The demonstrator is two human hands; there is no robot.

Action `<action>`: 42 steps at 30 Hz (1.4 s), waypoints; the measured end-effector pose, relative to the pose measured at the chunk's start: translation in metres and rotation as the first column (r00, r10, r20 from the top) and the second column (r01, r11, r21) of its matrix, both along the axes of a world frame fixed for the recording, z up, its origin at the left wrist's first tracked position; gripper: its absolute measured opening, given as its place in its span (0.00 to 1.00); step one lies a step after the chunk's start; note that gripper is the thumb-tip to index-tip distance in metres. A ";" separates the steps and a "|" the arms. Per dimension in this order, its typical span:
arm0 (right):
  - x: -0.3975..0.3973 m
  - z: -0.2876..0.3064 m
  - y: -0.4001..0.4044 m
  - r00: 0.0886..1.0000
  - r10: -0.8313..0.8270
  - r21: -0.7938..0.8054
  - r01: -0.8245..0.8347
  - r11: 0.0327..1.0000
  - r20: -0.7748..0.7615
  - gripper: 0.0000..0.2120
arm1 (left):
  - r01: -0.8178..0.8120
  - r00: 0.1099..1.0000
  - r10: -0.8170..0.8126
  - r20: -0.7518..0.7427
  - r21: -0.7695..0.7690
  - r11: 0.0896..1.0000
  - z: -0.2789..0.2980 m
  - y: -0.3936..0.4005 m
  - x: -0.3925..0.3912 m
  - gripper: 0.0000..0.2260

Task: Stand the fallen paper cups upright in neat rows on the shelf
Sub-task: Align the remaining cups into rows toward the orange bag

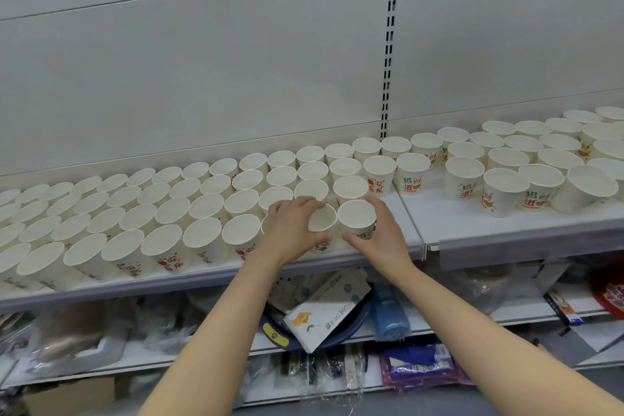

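Several white paper cups with red and green print stand upright in rows on the white shelf (449, 213). At the front row's right end, my left hand (292, 230) grips one cup (322, 218), which tilts slightly toward the right. My right hand (380, 233) grips the neighbouring upright cup (357, 217), fingers behind it and thumb in front. The two held cups touch each other. A second group of upright cups (506, 189) stands on the shelf section to the right.
A bare strip of shelf lies between the two cup groups. A slotted upright (390, 44) runs down the grey back panel. Lower shelves hold paper packets (324, 311), a blue roll (390, 314) and bagged goods (77, 331).
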State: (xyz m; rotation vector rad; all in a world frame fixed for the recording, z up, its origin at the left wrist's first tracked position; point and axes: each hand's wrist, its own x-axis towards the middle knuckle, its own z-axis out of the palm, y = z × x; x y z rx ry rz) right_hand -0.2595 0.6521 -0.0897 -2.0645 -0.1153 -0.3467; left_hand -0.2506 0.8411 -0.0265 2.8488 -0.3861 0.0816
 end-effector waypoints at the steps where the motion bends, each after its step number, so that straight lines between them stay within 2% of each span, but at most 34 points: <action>1: -0.001 0.000 0.000 1.000 -0.005 0.003 0.005 1.000 -0.008 0.40 | 0.003 1.000 -0.003 -0.010 -0.005 1.000 0.000 0.002 0.000 0.31; 5: -0.009 0.003 -0.007 0.998 -0.016 0.056 0.020 0.998 -0.063 0.44 | 0.003 1.000 -0.003 0.001 -0.066 0.998 0.005 0.006 0.001 0.33; 9: -0.016 0.013 -0.037 0.997 -0.077 0.058 0.078 0.995 -0.012 0.30 | -0.009 0.997 0.024 0.077 -0.195 0.981 0.019 -0.005 0.002 0.30; 13: -0.008 0.021 -0.083 0.969 -0.220 -0.089 0.230 0.969 0.108 0.22 | 0.042 0.997 -0.025 0.080 -0.216 0.975 0.025 -0.040 0.008 0.25; 17: 0.004 0.029 -0.149 0.920 -0.311 -0.283 0.372 0.884 0.237 0.20 | 0.029 0.997 -0.015 0.077 -0.177 0.984 0.024 -0.093 0.029 0.20; 21: 0.011 0.038 -0.214 0.885 -0.399 -0.359 0.463 0.811 0.240 0.20 | 0.070 0.996 -0.059 0.061 -0.181 0.981 0.022 -0.163 0.051 0.20; 26: 0.011 0.030 -0.260 0.925 -0.316 -0.400 0.376 0.836 0.210 0.28 | 0.153 0.987 -0.161 -0.005 -0.271 0.950 0.009 -0.251 0.065 0.32; 29: 0.015 0.028 -0.269 0.936 -0.253 -0.434 0.339 0.835 0.245 0.34 | 0.035 0.998 -0.049 -0.033 -0.344 0.938 0.000 -0.285 0.075 0.34; 31: 0.021 0.032 -0.273 0.945 -0.234 -0.533 0.322 0.782 0.229 0.37 | -0.046 0.998 0.033 -0.044 -0.329 0.943 -0.003 -0.297 0.083 0.36; 35: 0.032 0.045 -0.276 0.976 -0.193 -0.734 0.205 0.648 0.102 0.40 | -0.092 0.995 0.083 -0.047 -0.245 0.965 -0.001 -0.308 0.093 0.36; 38: 0.038 0.050 -0.279 0.986 -0.158 -0.782 0.143 0.606 0.057 0.40 | -0.097 0.995 0.096 -0.016 -0.174 0.980 0.002 -0.312 0.095 0.33; 42: 0.040 0.053 -0.281 0.986 -0.155 -0.781 0.144 0.607 0.061 0.40 | -0.102 0.995 0.104 0.002 -0.157 0.982 0.008 -0.306 0.085 0.33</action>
